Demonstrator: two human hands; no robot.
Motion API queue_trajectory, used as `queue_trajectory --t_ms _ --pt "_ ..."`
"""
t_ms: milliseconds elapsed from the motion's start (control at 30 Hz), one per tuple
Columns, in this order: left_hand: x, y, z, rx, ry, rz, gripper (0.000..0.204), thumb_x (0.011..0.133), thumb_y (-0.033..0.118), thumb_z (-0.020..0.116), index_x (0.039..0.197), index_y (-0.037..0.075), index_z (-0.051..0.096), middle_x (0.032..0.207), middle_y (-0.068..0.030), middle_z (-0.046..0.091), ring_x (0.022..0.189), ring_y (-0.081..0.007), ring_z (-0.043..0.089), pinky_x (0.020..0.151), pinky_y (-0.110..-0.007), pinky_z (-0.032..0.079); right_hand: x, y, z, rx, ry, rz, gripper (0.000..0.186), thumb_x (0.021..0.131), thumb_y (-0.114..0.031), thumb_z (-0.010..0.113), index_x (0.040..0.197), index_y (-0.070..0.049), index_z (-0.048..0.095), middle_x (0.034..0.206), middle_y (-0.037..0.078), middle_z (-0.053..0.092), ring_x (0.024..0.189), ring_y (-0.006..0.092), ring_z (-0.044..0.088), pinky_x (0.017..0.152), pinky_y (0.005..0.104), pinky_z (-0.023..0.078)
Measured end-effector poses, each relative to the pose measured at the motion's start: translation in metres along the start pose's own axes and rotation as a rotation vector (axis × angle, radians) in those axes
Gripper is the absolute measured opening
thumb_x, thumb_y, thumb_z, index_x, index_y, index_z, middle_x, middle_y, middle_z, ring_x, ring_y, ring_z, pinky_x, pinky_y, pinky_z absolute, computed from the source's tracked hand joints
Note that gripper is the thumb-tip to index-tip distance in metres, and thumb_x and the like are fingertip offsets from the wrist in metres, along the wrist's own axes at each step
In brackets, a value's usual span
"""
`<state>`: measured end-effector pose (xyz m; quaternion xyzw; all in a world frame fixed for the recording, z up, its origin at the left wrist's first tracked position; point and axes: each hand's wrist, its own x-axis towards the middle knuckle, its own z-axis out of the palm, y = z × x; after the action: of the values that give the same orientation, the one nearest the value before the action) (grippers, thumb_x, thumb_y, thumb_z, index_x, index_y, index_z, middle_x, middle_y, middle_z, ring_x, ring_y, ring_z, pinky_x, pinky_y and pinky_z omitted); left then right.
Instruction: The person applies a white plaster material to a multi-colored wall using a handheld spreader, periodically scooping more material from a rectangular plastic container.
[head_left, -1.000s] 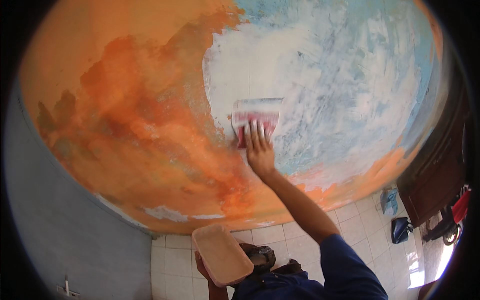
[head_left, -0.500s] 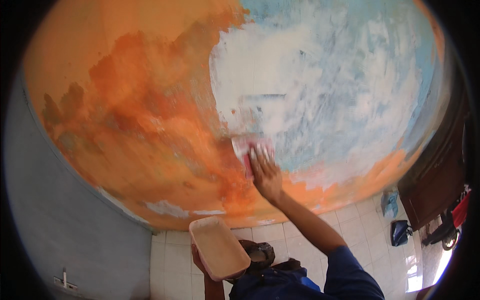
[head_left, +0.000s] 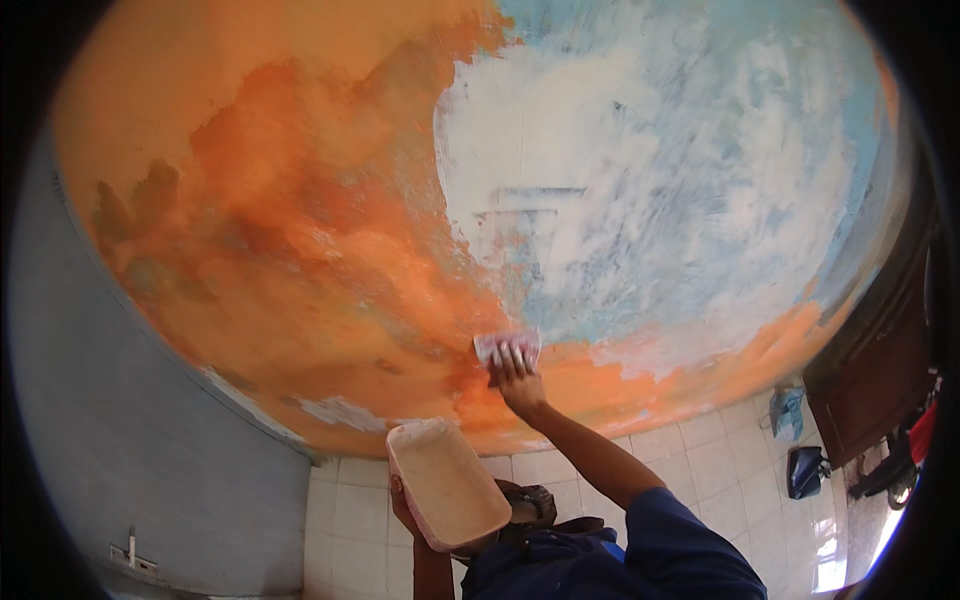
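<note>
Stretched out in front of me, my right hand [head_left: 518, 380] is closed on a flat, reddish putty spreader [head_left: 493, 349] smeared with white. The spreader lies against the wall [head_left: 400, 290], low down where orange paint meets the white-smeared patch [head_left: 570, 130]. My left hand [head_left: 402, 503] grips the side of a rectangular pinkish tub [head_left: 450, 485], close to my body. A pale, smooth layer covers the tub's inside; how deep it is I cannot tell. Most of my left hand's fingers are hidden behind the tub.
A grey door or panel [head_left: 170, 420] borders the wall at left. White floor tiles [head_left: 345, 500] run along the wall's foot. On the right are a light-blue plastic bag [head_left: 787, 412], a dark blue bag [head_left: 805, 471] and a dark brown door [head_left: 870, 360].
My right hand has drawn the spreader down the wall, leaving fresh pale smears and a thin horizontal line above it. My left hand still holds the tub.
</note>
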<state>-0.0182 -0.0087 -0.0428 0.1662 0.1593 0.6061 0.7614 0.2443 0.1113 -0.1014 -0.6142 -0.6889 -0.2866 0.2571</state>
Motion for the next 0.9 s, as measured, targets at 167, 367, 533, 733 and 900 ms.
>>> queue_trajectory --t_ms 167,367,533,733,900 --pt "-0.013 0.016 0.024 0.048 -0.057 0.084 0.056 0.096 0.048 0.038 0.136 0.009 0.042 0.13 -0.0135 0.052 0.109 -0.0298 0.057 0.093 -0.045 0.048 0.027 -0.007 -0.067 0.224 0.037 0.047 0.049 0.075 -0.003 0.056 0.124 0.0 0.052 0.136 0.023 0.045 0.121 0.0394 0.049 0.101 0.0507 0.039" --pt "-0.007 0.005 0.012 0.004 -0.013 0.015 0.054 0.097 0.047 0.036 0.135 0.009 0.042 0.13 -0.0133 0.052 0.109 -0.0291 0.058 0.094 -0.045 0.048 0.159 0.043 -0.167 0.052 0.54 0.124 0.058 0.066 0.013 0.051 0.123 0.003 0.054 0.133 0.022 0.049 0.125 0.0401 0.046 0.103 0.0476 0.038" --pt "-0.002 0.003 0.03 -0.05 0.063 0.007 0.05 0.098 0.045 0.036 0.131 0.009 0.046 0.125 -0.013 0.055 0.107 -0.0281 0.058 0.093 -0.044 0.048 0.068 0.049 -0.028 -0.063 0.341 0.026 0.048 0.085 -0.004 0.048 0.133 0.003 0.045 0.139 0.024 0.042 0.128 0.0414 0.041 0.105 0.054 0.032" --pt "0.01 -0.004 0.01 -0.093 -0.018 0.0 0.047 0.098 0.042 0.038 0.129 0.008 0.047 0.121 -0.0124 0.057 0.106 -0.0269 0.058 0.093 -0.044 0.048 -0.009 0.039 0.018 -0.018 0.123 0.078 0.053 0.081 -0.006 0.05 0.133 0.0 0.044 0.142 0.022 0.039 0.13 0.0394 0.039 0.105 0.0522 0.032" --pt "0.0 0.003 0.023 0.072 -0.016 0.089 0.051 0.097 0.044 0.039 0.132 0.008 0.044 0.125 -0.0123 0.055 0.109 -0.0273 0.057 0.094 -0.044 0.047 -0.045 0.024 -0.018 0.169 0.144 -0.001 0.047 0.08 -0.003 0.055 0.127 0.0 0.051 0.134 0.021 0.049 0.124 0.0373 0.048 0.101 0.0521 0.039"
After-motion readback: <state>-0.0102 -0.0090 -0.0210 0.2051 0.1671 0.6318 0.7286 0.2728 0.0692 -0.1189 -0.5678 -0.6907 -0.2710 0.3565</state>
